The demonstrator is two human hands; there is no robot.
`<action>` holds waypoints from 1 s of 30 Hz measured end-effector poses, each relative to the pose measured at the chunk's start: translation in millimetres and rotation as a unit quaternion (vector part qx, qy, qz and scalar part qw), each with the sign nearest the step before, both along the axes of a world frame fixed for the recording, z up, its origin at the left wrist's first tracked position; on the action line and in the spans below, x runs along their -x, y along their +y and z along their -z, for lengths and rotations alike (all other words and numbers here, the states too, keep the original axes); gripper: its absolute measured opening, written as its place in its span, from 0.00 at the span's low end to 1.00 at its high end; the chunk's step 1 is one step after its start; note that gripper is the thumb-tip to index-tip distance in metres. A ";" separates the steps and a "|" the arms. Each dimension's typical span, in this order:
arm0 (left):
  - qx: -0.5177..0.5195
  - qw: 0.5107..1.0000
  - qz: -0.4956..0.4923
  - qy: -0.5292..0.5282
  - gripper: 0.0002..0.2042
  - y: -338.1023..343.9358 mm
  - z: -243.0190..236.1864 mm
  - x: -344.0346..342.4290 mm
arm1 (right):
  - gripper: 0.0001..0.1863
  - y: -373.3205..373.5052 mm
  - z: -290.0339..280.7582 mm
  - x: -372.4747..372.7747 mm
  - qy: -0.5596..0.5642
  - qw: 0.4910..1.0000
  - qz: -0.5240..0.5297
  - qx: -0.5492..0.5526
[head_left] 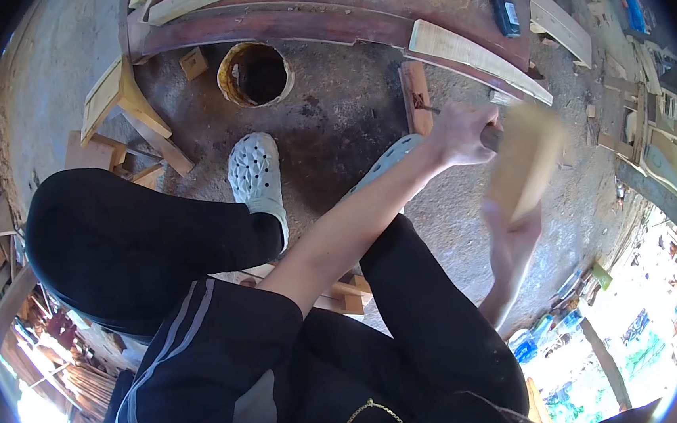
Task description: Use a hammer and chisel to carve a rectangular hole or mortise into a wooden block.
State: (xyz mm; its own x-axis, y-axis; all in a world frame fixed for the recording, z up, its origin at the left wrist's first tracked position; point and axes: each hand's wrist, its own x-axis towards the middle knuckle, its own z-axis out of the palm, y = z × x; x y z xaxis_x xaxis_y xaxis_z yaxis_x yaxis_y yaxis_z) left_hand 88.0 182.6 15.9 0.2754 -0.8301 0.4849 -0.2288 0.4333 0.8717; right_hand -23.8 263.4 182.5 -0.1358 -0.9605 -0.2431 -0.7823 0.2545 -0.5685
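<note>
The right hand (513,239) grips the lower end of a pale, blurred wooden block (524,161), its long axis tilted up to the right. The left hand (460,134) closes on a thin dark-handled tool (493,136) beside it, over open concrete floor (332,124).

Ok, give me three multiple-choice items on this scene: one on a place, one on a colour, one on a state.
1. Where is the round can?
A on a bench
B on the floor beyond the perforated shoe
C in a hand

2. What colour is that shoe?
A white
B red
C black

3. How is the wooden block?
A lying on the floor
B held by the right hand
C stacked on planks

Answers:
B, it stands on the concrete floor past the shoe's toe.
A, its upper is white.
B, the right hand closes under it, while the left hand grips a thin tool.
</note>
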 end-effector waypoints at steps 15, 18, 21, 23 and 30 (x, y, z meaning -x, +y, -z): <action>-0.015 1.000 0.011 -0.018 0.12 -10.8 -4.9 -0.5 | 0.17 -2.2 -20.7 12.0 -0.271 0.909 0.017 0.317; -0.023 0.999 0.022 -0.021 0.12 -5.3 -5.2 2.1 | 0.23 14.7 24.7 38.2 -0.095 0.922 -0.087 0.364; -0.049 0.997 0.044 -0.036 0.12 -3.9 -6.0 -3.2 | 0.35 23.4 34.4 20.3 0.017 0.992 -0.023 0.126; -0.053 0.996 0.053 -0.043 0.12 -6.6 -8.2 -11.9 | 0.37 18.1 29.2 19.3 -0.174 0.971 0.117 0.112; -0.104 0.910 0.395 -0.079 0.07 -2.2 -25.4 -45.9 | 0.36 11.3 50.2 18.6 -0.221 0.948 0.202 0.107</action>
State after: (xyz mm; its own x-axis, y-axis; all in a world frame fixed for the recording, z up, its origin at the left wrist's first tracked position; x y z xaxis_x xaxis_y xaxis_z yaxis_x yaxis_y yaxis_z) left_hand 133.9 180.5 41.3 -0.5055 -0.8173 0.2765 -0.0477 0.3465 0.9368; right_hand -42.4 274.7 132.3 -0.4331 -0.8858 -0.1665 -0.3198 0.3238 -0.8904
